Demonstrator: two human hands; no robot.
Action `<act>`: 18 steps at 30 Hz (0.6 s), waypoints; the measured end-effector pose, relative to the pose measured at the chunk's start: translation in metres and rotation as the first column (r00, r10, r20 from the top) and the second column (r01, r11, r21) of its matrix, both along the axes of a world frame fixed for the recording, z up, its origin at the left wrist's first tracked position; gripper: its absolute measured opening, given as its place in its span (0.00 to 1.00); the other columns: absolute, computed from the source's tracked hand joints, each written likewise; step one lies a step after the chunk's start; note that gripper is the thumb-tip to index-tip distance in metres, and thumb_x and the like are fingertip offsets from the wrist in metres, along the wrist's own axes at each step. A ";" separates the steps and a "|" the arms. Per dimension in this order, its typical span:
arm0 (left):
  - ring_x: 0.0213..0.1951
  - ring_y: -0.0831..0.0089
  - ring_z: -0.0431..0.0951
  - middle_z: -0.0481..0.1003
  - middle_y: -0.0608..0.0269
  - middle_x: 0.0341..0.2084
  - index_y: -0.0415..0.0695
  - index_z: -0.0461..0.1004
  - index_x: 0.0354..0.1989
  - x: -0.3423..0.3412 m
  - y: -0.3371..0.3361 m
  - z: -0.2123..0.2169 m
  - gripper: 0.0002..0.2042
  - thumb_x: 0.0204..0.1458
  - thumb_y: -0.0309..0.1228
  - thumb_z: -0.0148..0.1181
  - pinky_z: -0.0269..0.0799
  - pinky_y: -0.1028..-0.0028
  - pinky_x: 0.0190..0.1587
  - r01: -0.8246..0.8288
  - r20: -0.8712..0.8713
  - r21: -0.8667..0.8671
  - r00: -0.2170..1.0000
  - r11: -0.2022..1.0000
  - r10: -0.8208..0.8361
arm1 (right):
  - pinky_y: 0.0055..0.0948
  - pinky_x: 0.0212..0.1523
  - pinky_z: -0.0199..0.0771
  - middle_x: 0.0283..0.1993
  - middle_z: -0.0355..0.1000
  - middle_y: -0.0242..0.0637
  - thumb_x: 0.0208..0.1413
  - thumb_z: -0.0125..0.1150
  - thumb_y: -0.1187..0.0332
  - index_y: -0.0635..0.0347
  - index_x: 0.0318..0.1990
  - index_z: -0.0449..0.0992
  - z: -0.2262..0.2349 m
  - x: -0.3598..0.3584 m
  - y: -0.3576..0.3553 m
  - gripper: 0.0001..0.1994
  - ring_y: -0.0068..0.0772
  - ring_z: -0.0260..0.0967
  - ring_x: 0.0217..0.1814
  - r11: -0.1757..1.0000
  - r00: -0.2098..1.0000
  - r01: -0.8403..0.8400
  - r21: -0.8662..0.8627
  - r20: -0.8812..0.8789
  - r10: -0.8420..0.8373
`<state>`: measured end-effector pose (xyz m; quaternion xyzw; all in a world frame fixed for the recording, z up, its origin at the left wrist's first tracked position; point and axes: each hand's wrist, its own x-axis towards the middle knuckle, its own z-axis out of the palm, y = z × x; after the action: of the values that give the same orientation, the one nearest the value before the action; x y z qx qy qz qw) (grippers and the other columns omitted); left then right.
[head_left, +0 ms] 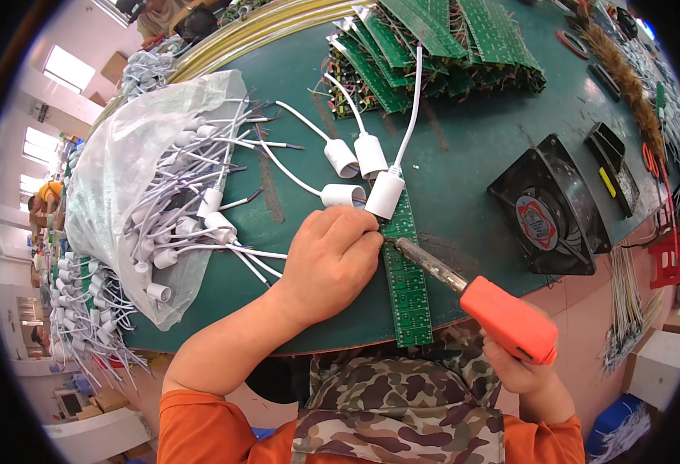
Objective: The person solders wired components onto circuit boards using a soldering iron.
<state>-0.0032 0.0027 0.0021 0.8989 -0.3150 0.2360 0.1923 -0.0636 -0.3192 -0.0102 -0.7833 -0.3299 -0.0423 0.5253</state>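
Note:
My left hand rests over a narrow green circuit board strip, fingers pinched together at its upper part. What the fingertips hold is hidden. My right hand grips a soldering iron with an orange pistol-shaped handle. Its metal barrel points left, and the tip reaches the board right beside my left fingertips. Just beyond them, a white cylindrical socket with a white cable lies over the strip. Close by are another upright white socket and two tilted ones, with cables trailing away.
A clear plastic bag of white cabled sockets lies at left. Stacked green circuit boards fill the far side. A black fan stands at right, near a black holder and red scissors. More cabled sockets sit beyond the left edge.

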 end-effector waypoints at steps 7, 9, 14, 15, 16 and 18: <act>0.39 0.59 0.77 0.75 0.61 0.37 0.40 0.77 0.34 0.001 0.000 0.001 0.13 0.38 0.19 0.69 0.74 0.61 0.42 -0.001 -0.003 0.005 1.000 1.000 0.001 | 0.33 0.40 0.80 0.48 0.79 0.50 0.47 0.72 0.77 0.74 0.60 0.69 0.010 0.005 0.004 0.30 0.41 0.81 0.38 1.000 1.000 -0.002 -0.026 0.008 0.002; 0.39 0.59 0.77 0.75 0.61 0.37 0.40 0.77 0.34 0.002 0.000 0.001 0.12 0.38 0.19 0.69 0.74 0.61 0.42 -0.003 0.002 0.003 1.000 1.000 0.003 | 0.33 0.41 0.81 0.48 0.79 0.50 0.48 0.71 0.77 0.74 0.60 0.70 0.010 0.005 0.004 0.30 0.42 0.81 0.38 1.000 1.000 -0.003 -0.024 0.019 0.004; 0.39 0.59 0.77 0.75 0.61 0.37 0.40 0.77 0.34 0.000 0.000 0.004 0.12 0.38 0.19 0.68 0.74 0.61 0.42 -0.003 -0.012 0.011 1.000 1.000 0.003 | 0.35 0.44 0.81 0.49 0.79 0.50 0.49 0.71 0.76 0.74 0.60 0.70 0.011 -0.003 -0.008 0.29 0.43 0.81 0.41 1.000 1.000 0.030 -0.009 -0.007 -0.030; 0.39 0.59 0.77 0.75 0.61 0.37 0.40 0.77 0.34 0.000 0.000 0.004 0.12 0.38 0.19 0.68 0.74 0.61 0.42 -0.001 -0.009 0.017 1.000 1.000 0.001 | 0.36 0.45 0.81 0.50 0.79 0.50 0.49 0.71 0.75 0.74 0.60 0.70 0.010 -0.006 -0.009 0.29 0.44 0.81 0.43 0.998 0.998 0.057 0.015 -0.034 -0.057; 0.39 0.59 0.77 0.75 0.61 0.37 0.40 0.77 0.34 0.000 0.000 0.003 0.12 0.38 0.19 0.68 0.74 0.61 0.42 -0.001 -0.008 0.017 1.000 1.000 0.001 | 0.36 0.45 0.81 0.50 0.79 0.50 0.49 0.71 0.75 0.74 0.60 0.70 0.010 -0.006 -0.010 0.29 0.44 0.81 0.43 0.998 0.998 0.057 0.015 -0.032 -0.056; 0.39 0.59 0.77 0.75 0.61 0.37 0.40 0.77 0.35 0.000 0.000 0.003 0.12 0.38 0.19 0.68 0.74 0.62 0.42 -0.003 -0.006 0.013 1.000 1.000 0.003 | 0.36 0.46 0.81 0.50 0.79 0.49 0.49 0.71 0.75 0.74 0.59 0.71 0.011 -0.007 -0.011 0.28 0.44 0.81 0.43 0.997 0.996 0.076 0.010 -0.043 -0.075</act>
<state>-0.0034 0.0028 0.0050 0.9013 -0.3147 0.2317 0.1870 -0.0709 -0.3299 0.0008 -0.7930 -0.2884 -0.0471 0.5346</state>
